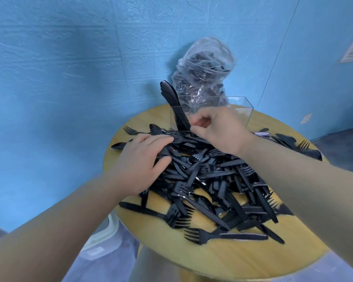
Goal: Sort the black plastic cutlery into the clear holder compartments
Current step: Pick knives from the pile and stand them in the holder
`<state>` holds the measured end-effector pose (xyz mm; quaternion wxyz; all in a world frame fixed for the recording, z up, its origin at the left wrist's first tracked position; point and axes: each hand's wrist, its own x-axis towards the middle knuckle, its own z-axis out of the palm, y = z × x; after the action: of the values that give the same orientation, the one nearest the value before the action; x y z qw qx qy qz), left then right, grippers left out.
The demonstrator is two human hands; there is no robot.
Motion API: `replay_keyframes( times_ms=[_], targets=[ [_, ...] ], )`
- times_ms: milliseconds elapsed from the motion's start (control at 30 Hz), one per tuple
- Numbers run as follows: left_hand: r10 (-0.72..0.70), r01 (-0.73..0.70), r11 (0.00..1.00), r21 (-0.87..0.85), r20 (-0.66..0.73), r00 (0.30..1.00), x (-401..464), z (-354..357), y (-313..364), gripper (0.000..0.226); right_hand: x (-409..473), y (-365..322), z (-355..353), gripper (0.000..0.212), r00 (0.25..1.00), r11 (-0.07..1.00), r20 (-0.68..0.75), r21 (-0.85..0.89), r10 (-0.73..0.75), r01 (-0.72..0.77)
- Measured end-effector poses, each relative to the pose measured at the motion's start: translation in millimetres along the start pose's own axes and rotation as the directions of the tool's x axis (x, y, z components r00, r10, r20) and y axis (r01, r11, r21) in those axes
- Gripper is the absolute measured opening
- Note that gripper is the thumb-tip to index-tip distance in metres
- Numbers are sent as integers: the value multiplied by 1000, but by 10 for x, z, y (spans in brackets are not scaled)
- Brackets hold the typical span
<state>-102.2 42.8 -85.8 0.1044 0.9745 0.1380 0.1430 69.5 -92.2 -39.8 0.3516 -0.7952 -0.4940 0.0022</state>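
Sorting under way: right hand (218, 129) pinches a piece at the clear holder (240, 110), centre frame.
Left hand (143, 159), grip released, rests on the cutlery pile (212, 180); next, pick out another piece.

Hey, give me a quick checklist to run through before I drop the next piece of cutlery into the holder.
1. Holder upright on the table: ok.
2. Left compartment in use: ok, a bundle of cutlery stands in it, type cannot tell.
3. Right hand has a piece in its grip: cannot tell, its fingers are pinched at the holder's front edge.
4. Left hand free: not ok, it lies flat on the pile.
5. Pile sorted by type: not ok, forks and knives are mixed.
6. Bag clear of the holder: not ok, it stands right behind it.
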Motion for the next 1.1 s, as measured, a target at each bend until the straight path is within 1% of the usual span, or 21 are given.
replay_keyframes(
  times_ms=[67,133,233,300,400,500,567,633,833,900,967,1033,1100],
  targets=[
    [-26,26,1000,-1,13,1000,-195,54,29,58,-209,-10,-16,8,1000,1000,25,-3,-4,5],
    [-43,43,998,-41,10,999,-376,110,80,67,-409,-18,-32,6,999,1000,50,-17,6,-5],
    [-30,29,999,-40,-46,998,-586,174,197,65,-674,-26,-72,5,998,999,59,-47,14,-11],
    [-22,22,1000,9,-51,998,-702,228,250,64,-830,-23,-98,7,996,992,89,-122,-11,22],
    [-58,60,997,50,-23,998,-809,295,268,67,-1005,-11,-74,22,983,950,177,-297,-43,95],
    [-103,103,993,65,9,995,-813,311,268,73,-1067,-9,42,33,973,906,212,-387,-91,170],
    [-115,113,991,71,22,993,-796,313,272,74,-1048,7,127,37,972,875,223,-451,-77,173],
    [-123,121,991,61,23,992,-788,318,267,74,-1004,39,171,39,975,862,220,-491,-23,131],
    [-137,131,988,78,76,988,-747,328,241,78,-870,199,139,39,982,858,178,-513,68,33],
    [-132,122,987,107,96,987,-699,334,237,77,-880,222,89,39,992,884,118,-468,52,9],
    [-125,110,986,125,117,985,-644,347,248,70,-941,211,11,38,997,919,78,-393,21,12],
    [-113,96,987,128,130,985,-608,375,270,64,-1039,193,-57,40,993,937,115,-346,-7,47],
    [-96,81,989,125,115,989,-601,400,283,69,-1116,222,-70,43,985,923,174,-377,-6,72]
  ],
)
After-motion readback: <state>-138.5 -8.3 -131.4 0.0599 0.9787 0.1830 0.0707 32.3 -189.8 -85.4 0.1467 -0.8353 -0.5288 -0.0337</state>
